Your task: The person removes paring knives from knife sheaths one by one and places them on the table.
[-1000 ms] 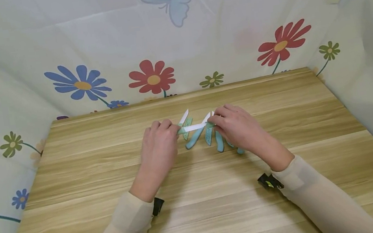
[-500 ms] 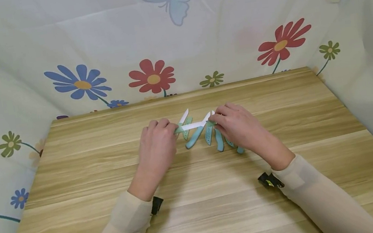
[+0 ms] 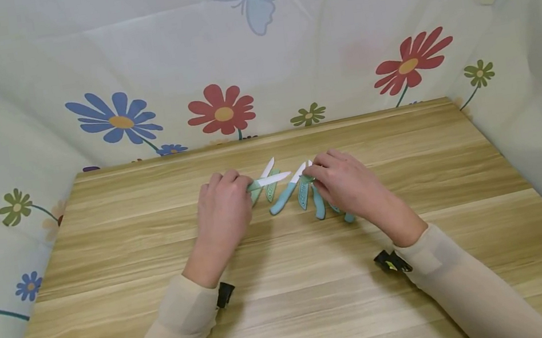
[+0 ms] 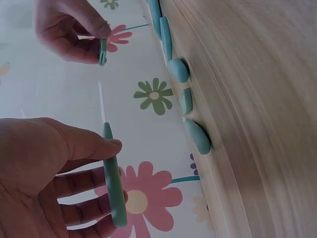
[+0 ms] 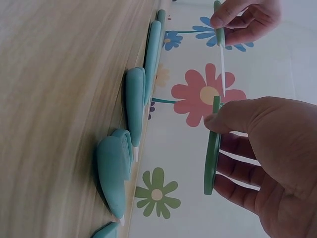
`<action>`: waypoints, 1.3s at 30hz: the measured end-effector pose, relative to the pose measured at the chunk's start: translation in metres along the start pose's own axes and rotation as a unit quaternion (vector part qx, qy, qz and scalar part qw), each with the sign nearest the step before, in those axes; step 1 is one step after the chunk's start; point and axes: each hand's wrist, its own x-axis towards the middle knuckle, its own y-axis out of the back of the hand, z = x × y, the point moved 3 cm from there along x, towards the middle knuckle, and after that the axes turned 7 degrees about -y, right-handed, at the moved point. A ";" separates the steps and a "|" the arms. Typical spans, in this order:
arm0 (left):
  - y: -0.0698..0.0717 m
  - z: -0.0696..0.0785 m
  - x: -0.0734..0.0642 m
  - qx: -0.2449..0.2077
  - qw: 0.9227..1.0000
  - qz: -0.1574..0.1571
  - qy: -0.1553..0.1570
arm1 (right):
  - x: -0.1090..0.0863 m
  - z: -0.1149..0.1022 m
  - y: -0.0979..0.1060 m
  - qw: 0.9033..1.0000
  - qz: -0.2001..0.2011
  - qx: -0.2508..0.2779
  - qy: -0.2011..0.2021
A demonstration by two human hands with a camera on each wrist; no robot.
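Observation:
My left hand [image 3: 226,207] pinches the green handle of a small paring knife [image 4: 115,183] between thumb and fingers, its white blade bare and pointing right. Opposite it, my right hand [image 3: 351,183] holds a slim green blade sheath [image 5: 212,156] by thumb and fingertips. In the right wrist view the blade tip lies just off the near end of the sheath. Both hands are raised over the table. Below them lie another green knife [image 3: 256,195], a green sheath [image 3: 272,189], a blue knife [image 3: 283,198] and a blue sheath [image 3: 303,194].
A second blue knife [image 3: 319,205] lies by the right hand, which partly hides more blue pieces [image 3: 349,218]. The wood-grain table [image 3: 292,316] runs back to a flower-printed curtain [image 3: 333,21] that also hangs at both sides.
The left hand has drawn the knife a little to the left, and its blade tip has come away from the sheath. The right hand has stayed nearly in place with the sheath.

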 end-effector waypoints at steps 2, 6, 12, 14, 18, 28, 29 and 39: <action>0.000 -0.002 0.000 -0.001 1.000 -0.004 0.005 | 0.001 -0.001 0.000 1.000 -0.001 0.004 0.000; 0.000 -0.005 0.001 -0.004 1.000 -0.012 0.016 | 0.003 -0.002 0.001 1.000 0.000 0.012 0.000; 0.002 -0.010 0.001 -0.009 0.999 -0.021 0.030 | 0.009 -0.004 0.001 0.999 -0.023 0.022 -0.020; 0.003 -0.011 0.000 -0.012 0.999 -0.025 0.034 | 0.012 -0.004 0.001 0.998 -0.037 0.027 -0.032; 0.003 -0.014 0.000 -0.014 0.999 -0.030 0.042 | 0.018 -0.006 0.001 0.996 -0.062 0.034 -0.053; 0.002 -0.024 0.002 -0.009 0.998 -0.029 0.055 | 0.038 -0.013 -0.002 0.992 -0.096 0.041 -0.076; 0.002 -0.025 0.003 -0.008 0.998 -0.028 0.056 | 0.040 -0.013 -0.003 0.991 -0.101 0.044 -0.080; 0.002 -0.038 0.008 -0.022 0.997 -0.027 0.066 | 0.068 -0.021 -0.013 0.970 -0.157 0.117 -0.143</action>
